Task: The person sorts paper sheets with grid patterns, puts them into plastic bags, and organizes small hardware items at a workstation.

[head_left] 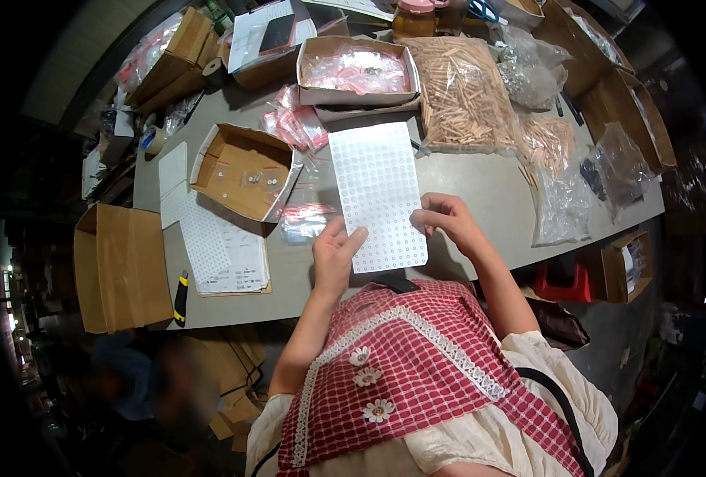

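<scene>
Upright between my hands is a white sheet of small round stickers [378,183], in rows that look fuller at the top and ring-like lower down. My left hand [336,256] grips its lower left edge, thumb on the front and fingers behind. At the right edge, the thumb and forefinger of my right hand [446,223] pinch the sheet. Beside my left hand lie small red-striped zip bags [308,221]. An open cardboard box [241,171] left of the sheet holds a few small bags and little round pieces.
A white box of zip bags [358,73] and a large bag of wooden pegs [462,99] stand at the back. More sticker sheets [219,253], a yellow-black utility knife [181,298] and a tall carton [124,269] are at left. Clear plastic bags [561,195] lie right.
</scene>
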Demonstrator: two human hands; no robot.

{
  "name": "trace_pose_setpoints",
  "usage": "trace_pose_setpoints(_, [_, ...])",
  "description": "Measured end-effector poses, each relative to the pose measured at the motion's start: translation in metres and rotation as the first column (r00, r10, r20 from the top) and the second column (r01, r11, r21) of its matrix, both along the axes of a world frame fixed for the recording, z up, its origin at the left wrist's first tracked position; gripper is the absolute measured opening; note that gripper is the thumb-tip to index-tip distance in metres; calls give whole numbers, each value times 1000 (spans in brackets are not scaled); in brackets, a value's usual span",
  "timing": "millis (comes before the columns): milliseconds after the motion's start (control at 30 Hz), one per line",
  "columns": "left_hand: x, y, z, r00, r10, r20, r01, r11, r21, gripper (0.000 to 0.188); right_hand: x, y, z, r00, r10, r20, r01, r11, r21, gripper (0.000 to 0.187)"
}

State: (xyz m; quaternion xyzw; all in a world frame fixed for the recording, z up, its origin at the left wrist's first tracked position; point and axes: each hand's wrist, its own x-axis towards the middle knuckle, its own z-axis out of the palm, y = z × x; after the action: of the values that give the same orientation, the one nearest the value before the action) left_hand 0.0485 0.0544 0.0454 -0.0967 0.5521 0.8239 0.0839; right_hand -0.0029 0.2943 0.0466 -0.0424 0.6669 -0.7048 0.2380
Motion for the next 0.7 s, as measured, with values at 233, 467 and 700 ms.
trace_pose_setpoints(233, [1, 2, -6, 1000, -19, 11, 18, 1000, 16, 27, -2, 4, -8, 1000, -13, -16, 13, 1000, -17, 17])
trace_pose_setpoints(467, [5, 4, -5, 995, -83, 45, 82, 996, 22, 30, -2, -4, -4, 992, -119, 37, 120, 992, -34, 26])
trace_pose_setpoints(700, [0, 0, 2, 992, -120, 32, 116, 988, 101, 31, -1, -10, -4, 996, -81, 38, 83, 996, -45, 34])
